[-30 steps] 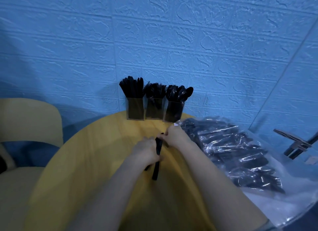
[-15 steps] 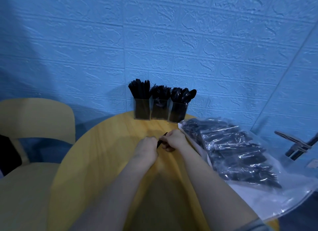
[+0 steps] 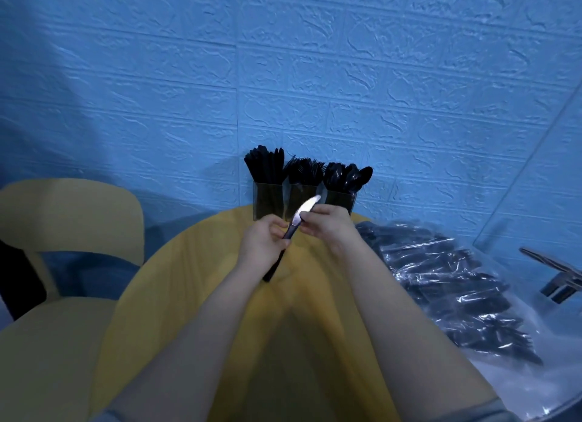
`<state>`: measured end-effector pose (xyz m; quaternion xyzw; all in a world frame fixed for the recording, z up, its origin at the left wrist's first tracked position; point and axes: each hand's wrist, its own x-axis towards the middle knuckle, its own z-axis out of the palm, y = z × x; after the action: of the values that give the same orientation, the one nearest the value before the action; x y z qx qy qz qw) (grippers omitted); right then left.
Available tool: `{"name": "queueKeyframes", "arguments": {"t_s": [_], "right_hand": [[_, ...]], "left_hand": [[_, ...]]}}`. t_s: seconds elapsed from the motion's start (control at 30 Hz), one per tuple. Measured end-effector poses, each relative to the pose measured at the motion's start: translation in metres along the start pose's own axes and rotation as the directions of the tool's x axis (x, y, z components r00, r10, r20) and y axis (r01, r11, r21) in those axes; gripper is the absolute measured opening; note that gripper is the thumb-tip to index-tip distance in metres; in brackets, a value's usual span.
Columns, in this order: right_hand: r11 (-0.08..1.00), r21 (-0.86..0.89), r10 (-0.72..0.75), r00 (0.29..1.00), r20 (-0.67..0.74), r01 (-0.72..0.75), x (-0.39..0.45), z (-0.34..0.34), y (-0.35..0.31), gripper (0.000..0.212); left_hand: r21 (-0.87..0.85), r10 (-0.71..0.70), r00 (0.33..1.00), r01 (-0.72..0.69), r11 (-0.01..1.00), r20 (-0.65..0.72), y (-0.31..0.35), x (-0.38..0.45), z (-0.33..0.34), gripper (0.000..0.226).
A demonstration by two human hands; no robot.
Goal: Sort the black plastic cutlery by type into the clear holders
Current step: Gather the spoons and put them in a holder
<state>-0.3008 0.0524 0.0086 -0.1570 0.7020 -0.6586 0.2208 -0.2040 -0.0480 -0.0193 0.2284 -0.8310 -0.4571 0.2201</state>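
Observation:
A black plastic knife [image 3: 303, 211] points up and away, its blade shining in the light. My left hand [image 3: 263, 243] grips its handle, whose end sticks out below the hand. My right hand [image 3: 327, 225] pinches the blade near its base. Just behind my hands, three clear holders stand against the wall: the left holder [image 3: 267, 201] with knives, the middle holder [image 3: 300, 198] with forks, the right holder [image 3: 341, 201] with spoons. All three are packed with black cutlery.
The round yellow table [image 3: 176, 295] carries a pile of clear bags of black cutlery [image 3: 447, 286] on its right side. A yellow chair [image 3: 63, 220] stands at the left. A metal handle [image 3: 557, 277] juts in at the far right.
Both hands have risen toward the holders with the knife. Its blade now stands clear above my fingers, where before only a short black tip showed between the hands.

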Motion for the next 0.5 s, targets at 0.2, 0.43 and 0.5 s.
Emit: {"name": "queueKeyframes", "arguments": {"t_s": [0.2, 0.43, 0.5], "right_hand": [[0.968, -0.126, -0.228, 0.97, -0.078, 0.218, 0.021, 0.0, -0.043, 0.01], [0.818, -0.301, -0.568, 0.774, -0.28, 0.491, 0.06, 0.011, -0.08, 0.004], [0.79, -0.345, -0.601, 0.752, -0.27, 0.508, 0.066, 0.018, -0.083, 0.005]], "left_hand": [[0.028, 0.141, 0.985, -0.139, 0.99, -0.095, 0.0, 0.039, -0.015, 0.024], [0.574, 0.36, 0.93, -0.252, 0.779, -0.08, -0.012, 0.083, -0.019, 0.046], [0.629, 0.342, 0.938, -0.233, 0.742, -0.055, -0.014, 0.087, -0.015, 0.051]]}}
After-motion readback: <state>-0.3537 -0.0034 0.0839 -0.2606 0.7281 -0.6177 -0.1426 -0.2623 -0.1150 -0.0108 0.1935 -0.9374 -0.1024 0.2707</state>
